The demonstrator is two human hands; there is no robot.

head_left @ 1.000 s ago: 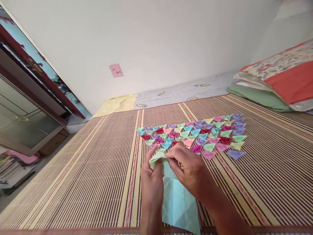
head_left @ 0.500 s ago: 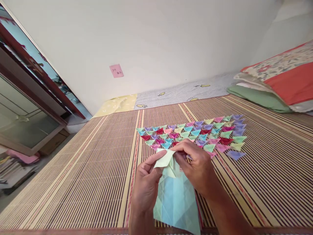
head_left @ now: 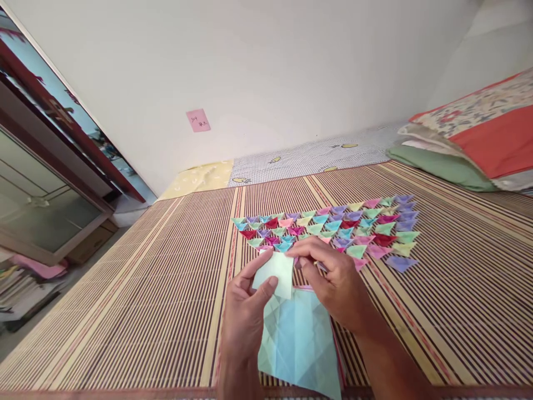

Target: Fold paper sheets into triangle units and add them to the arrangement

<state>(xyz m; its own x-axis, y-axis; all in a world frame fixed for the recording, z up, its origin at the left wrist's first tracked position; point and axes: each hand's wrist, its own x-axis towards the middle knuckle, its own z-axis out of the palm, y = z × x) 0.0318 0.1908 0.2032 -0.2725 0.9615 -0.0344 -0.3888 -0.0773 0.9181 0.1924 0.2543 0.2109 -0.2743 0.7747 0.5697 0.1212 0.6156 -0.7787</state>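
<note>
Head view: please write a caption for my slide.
Left hand holds, right hand touches pale green paper, near colourful folded papers.

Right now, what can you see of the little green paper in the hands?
The paper is pale green, thin-looking and roughly square, with a smooth face. It is held tilted, partly overlapping the blue sheet in view. The left hand's thumb lies on its face, a finger at its top edge; the right hand's fingertips are at its top right corner.
</note>
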